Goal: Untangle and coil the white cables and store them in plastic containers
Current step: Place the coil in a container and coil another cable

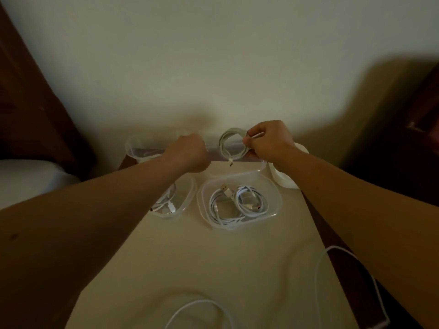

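While your right hand (268, 141) pinches the rim of a coiled white cable (232, 145) and holds it upright above the far containers, your left hand (190, 153) sits curled into a fist just beside it; whether it grips anything, you cannot tell from this angle. One plug end (230, 161) of the coil hangs loose at the bottom.

Directly below the coil lies a clear container (260, 166) at the back of the counter (213, 257), the likely place for this one. Nearer you, the middle container (240, 200) already holds what looks like two coiled cables, and the container on the left (183, 203), partly hidden under your forearm, holds another. A further clear container (137, 148) sits at the far left corner; its contents are too dim to make out. A white lid or tub (285, 176) rests at the right edge behind your wrist.

So you seem past the halfway mark, but not done: a loose cable (202, 309) lies uncoiled at the near edge, and another cable (320, 269) trails off the right side of the counter.

The counter is pale cream and pushed against a plain light wall (213, 55). Dark wooden furniture (28, 103) stands on both sides, the room is dim, and something white (31, 179) sits low on the left.
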Available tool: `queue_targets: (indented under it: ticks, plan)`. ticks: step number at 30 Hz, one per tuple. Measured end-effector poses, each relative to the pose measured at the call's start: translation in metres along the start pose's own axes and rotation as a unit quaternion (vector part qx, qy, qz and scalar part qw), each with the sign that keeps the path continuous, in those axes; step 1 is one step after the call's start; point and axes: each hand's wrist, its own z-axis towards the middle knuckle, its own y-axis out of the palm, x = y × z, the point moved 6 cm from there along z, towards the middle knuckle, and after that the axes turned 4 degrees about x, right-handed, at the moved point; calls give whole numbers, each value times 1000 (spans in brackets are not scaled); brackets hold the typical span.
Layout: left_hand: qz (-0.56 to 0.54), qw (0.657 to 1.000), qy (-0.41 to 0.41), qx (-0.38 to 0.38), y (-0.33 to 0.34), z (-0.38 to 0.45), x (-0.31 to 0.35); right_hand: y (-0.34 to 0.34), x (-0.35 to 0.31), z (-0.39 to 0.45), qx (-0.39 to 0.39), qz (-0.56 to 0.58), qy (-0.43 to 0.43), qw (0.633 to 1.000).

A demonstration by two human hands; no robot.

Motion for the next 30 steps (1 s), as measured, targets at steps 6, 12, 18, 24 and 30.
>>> queue_targets:
  ticks: [6, 12, 18, 24, 30]
  plan:
    - [-21, 999, 23, -16, -2, 2, -4, 20, -1, -7, -82, -42, 3, 996]
    - [-36, 999, 31, 10, 1, -1, -6, 36, 12, -6, -106, -88, 10, 990]
    - [-12, 998, 56, 27, 3, -2, -3, 39, 11, 1, -62, -288, -89, 951]
    - [1, 994, 55, 90, -1, -17, 0, 34, 2, -9, -12, -358, -132, 924]
    - [-61, 966, 130, 215, -29, -76, 23, -11, -14, -44, 76, -190, -135, 969]
